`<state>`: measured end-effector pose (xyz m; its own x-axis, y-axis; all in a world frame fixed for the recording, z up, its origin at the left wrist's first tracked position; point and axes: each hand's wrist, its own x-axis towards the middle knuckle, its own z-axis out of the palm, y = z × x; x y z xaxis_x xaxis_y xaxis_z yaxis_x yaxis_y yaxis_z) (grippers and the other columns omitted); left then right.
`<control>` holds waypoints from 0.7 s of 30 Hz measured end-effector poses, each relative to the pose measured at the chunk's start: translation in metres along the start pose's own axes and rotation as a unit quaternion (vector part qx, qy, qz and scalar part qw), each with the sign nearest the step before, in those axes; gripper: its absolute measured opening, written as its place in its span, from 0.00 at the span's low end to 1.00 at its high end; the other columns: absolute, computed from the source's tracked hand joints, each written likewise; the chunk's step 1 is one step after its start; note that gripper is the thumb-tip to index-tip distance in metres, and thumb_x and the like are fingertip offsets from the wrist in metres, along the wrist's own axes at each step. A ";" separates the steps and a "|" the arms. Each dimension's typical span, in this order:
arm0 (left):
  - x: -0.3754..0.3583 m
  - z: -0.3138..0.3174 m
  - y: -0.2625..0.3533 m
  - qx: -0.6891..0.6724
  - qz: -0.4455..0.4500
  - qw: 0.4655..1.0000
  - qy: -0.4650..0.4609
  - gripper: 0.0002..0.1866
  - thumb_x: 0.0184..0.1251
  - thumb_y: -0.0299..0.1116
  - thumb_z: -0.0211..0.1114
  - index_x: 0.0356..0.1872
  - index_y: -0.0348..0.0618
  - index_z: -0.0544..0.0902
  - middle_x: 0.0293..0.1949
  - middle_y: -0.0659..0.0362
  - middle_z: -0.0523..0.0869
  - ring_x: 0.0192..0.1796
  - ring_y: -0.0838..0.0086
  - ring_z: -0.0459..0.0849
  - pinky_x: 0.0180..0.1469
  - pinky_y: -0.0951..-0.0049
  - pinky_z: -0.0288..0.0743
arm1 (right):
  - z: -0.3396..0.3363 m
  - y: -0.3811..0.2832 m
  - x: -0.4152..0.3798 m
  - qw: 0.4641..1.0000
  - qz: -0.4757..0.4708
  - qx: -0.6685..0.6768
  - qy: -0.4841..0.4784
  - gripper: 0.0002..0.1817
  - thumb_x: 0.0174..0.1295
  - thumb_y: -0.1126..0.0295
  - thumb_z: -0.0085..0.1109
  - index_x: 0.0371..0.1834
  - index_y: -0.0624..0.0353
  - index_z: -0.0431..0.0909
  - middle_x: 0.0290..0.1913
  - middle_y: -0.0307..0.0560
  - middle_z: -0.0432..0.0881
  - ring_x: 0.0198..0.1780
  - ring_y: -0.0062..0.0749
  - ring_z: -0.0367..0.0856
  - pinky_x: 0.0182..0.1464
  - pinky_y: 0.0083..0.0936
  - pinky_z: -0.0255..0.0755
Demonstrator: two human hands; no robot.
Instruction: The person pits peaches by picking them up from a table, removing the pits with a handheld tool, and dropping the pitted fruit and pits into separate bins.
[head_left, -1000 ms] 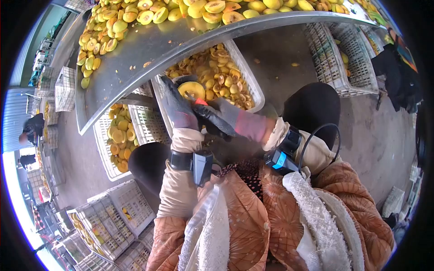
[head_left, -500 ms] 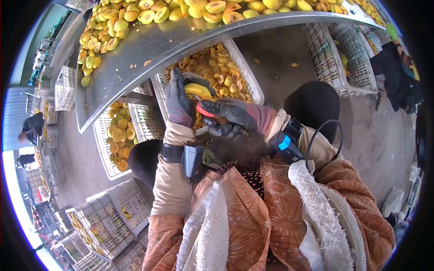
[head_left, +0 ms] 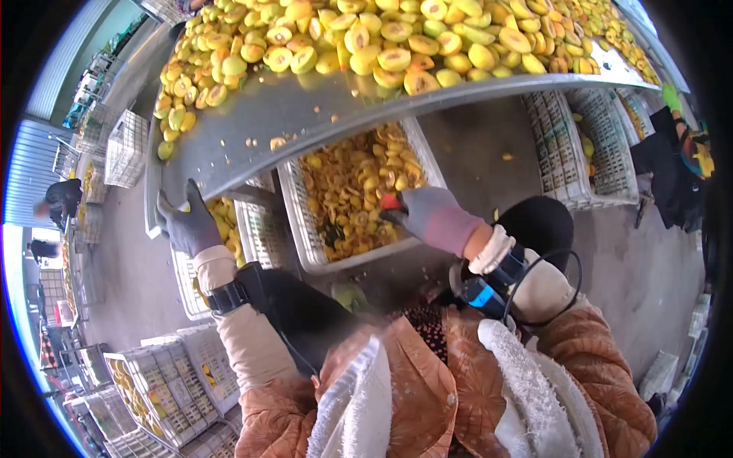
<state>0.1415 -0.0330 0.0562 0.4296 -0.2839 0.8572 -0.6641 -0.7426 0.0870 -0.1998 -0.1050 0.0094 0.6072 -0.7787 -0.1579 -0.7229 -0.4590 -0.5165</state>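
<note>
My left hand (head_left: 189, 223), in a grey glove, is spread over the left crate of fruit halves (head_left: 223, 217), beside the metal table's front edge. Its thumb and fingers are apart, with a bit of yellow showing between them. My right hand (head_left: 439, 217), also gloved, is closed around a small tool with a red handle (head_left: 391, 202); the glove hides most of it. That hand is over the right side of a white crate (head_left: 292, 200) filled with yellow-orange fruit scraps (head_left: 353, 195).
Halved yellow fruit (head_left: 397, 34) lies heaped on the metal table (head_left: 252, 122). White crates (head_left: 546, 145) stand at the right, and stacked crates (head_left: 164, 382) at the lower left. Another person (head_left: 61, 202) is at the far left; a green-gloved hand (head_left: 672, 98) shows at the far right.
My left hand has moved left, away from the right hand, and opened; the yellow fruit piece it held is gone from between the hands. My right hand has shifted right with the red-handled tool.
</note>
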 end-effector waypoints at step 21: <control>0.046 0.119 0.197 -0.606 -0.063 0.524 -0.595 0.22 0.56 0.35 0.69 0.49 0.37 0.75 0.34 0.55 0.84 0.26 0.76 0.82 0.20 0.82 0.71 | -0.005 0.014 0.031 0.972 -0.070 0.150 0.164 0.26 0.57 0.55 0.60 0.50 0.67 0.73 0.46 0.57 0.78 0.45 0.49 0.78 0.50 0.35 0.71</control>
<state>0.1031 -0.2643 0.0530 0.1150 -0.9919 -0.0538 -0.1759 -0.0736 0.9816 -0.1926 -0.1371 0.0012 0.5195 -0.8345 0.1837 -0.4814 -0.4634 -0.7440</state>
